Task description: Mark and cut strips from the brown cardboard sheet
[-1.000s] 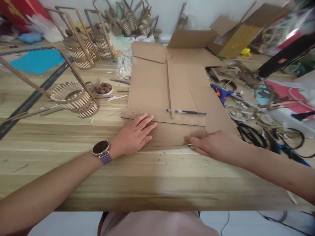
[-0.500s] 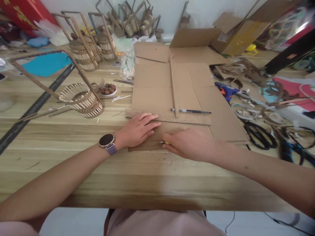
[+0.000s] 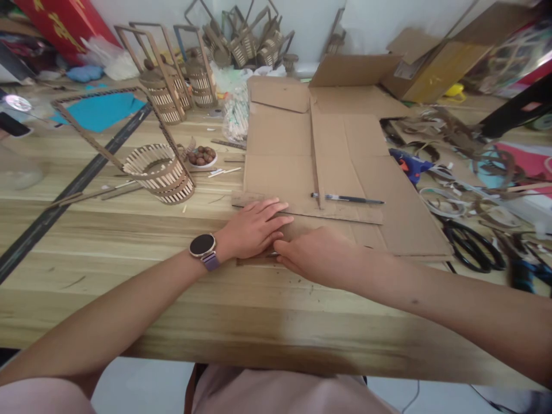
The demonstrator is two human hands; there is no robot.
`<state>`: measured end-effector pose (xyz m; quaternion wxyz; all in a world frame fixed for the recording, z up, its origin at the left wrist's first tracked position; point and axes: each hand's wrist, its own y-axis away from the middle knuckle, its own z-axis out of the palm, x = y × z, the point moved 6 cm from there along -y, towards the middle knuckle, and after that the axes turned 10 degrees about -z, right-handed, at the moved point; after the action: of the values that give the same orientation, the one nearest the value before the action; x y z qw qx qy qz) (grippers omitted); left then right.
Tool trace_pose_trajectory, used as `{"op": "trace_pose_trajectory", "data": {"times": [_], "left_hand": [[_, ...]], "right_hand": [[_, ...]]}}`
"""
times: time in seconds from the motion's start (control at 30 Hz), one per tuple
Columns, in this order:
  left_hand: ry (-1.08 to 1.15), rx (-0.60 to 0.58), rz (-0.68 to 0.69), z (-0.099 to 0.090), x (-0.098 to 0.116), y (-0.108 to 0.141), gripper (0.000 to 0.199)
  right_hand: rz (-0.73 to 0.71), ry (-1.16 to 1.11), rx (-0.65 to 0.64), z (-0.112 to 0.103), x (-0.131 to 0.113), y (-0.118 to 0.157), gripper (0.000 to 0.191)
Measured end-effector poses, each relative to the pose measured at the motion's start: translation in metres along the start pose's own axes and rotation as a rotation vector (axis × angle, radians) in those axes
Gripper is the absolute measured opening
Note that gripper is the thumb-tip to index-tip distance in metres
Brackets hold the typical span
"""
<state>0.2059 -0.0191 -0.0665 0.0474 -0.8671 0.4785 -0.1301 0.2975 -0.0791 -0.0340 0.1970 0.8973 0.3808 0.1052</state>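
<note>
A large flattened cardboard box lies in front of me with its near edge toward me. My left hand rests flat on it, fingers spread, its fingertips reaching a narrow cardboard strip. Close beside the thumb, my right hand is closed around a utility knife. Only a sliver of the blade shows; the handle is covered by my fingers. The blade is low at the near edge of the cardboard. A black pen lies across the cardboard just beyond the strip.
On the left stand a slatted basket with a tall handle and a small bowl of brown nuts. To the right lie black-handled scissors, a blue glue gun and cardboard scraps. Several finished baskets stand at the back.
My right hand has drawn the knife leftward along the near edge, closer to my left hand. The left hand stays flat on the cardboard. The whole view has shifted slightly.
</note>
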Motion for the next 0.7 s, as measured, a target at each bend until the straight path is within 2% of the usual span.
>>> {"op": "trace_pose_trajectory", "data": {"times": [0.2, 0.4, 0.53, 0.7], "left_hand": [[0.005, -0.004, -0.005, 0.001, 0.0, 0.0, 0.042], [-0.009, -0.035, -0.019, 0.002, -0.001, 0.0, 0.045], [-0.033, -0.072, -0.004, 0.004, -0.001, -0.001, 0.046], [-0.049, -0.083, 0.006, 0.004, -0.001, -0.002, 0.047]], "right_hand": [[-0.031, 0.072, 0.05, -0.006, -0.004, 0.0, 0.027], [-0.02, 0.023, -0.128, -0.02, -0.013, -0.005, 0.038], [-0.04, 0.042, -0.059, -0.031, -0.016, -0.005, 0.033], [-0.083, 0.062, -0.012, -0.024, -0.014, -0.006, 0.026]]}}
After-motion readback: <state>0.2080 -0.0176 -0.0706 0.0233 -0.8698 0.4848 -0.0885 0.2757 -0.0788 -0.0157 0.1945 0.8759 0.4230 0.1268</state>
